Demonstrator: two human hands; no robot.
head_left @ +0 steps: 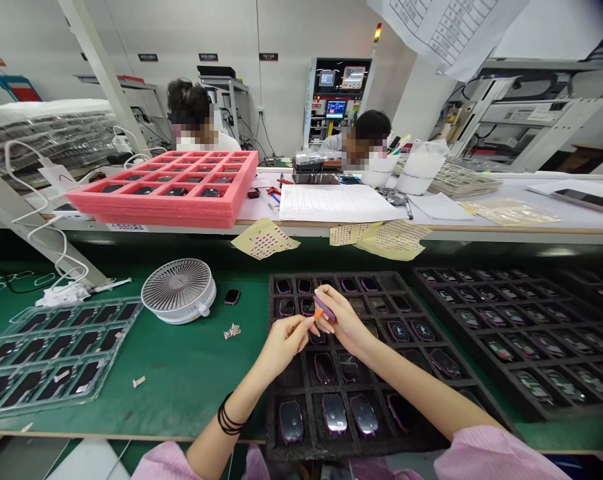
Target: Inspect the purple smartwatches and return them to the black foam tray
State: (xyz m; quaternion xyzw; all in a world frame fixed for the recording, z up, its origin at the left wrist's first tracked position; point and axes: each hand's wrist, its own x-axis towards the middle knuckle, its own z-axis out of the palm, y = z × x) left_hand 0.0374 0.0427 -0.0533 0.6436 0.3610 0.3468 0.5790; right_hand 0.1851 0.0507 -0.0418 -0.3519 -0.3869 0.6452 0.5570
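My right hand (pixel 342 319) is closed around a small purple-edged watch case (pixel 324 308), held up over the black foam tray (pixel 306 363). My left hand (pixel 287 341) is closed in a pinch on a small orange tab (pixel 318 313), whose tip meets the watch case. Whether the tab is a loose tool or fixed to the case, I cannot tell. Below my hands, several dark watch cases (pixel 335 413) lie face up in the tray's compartments. My fingers hide part of the held case, and my right forearm covers some compartments.
A second foam tray (pixel 514 333) stands at the right. To the left are a round fan (pixel 179 288), a clear plastic tray (pixel 56 353) of black pieces and a lone watch case (pixel 232 297). Pink foam trays (pixel 166 207) sit on the shelf, with two people behind it.
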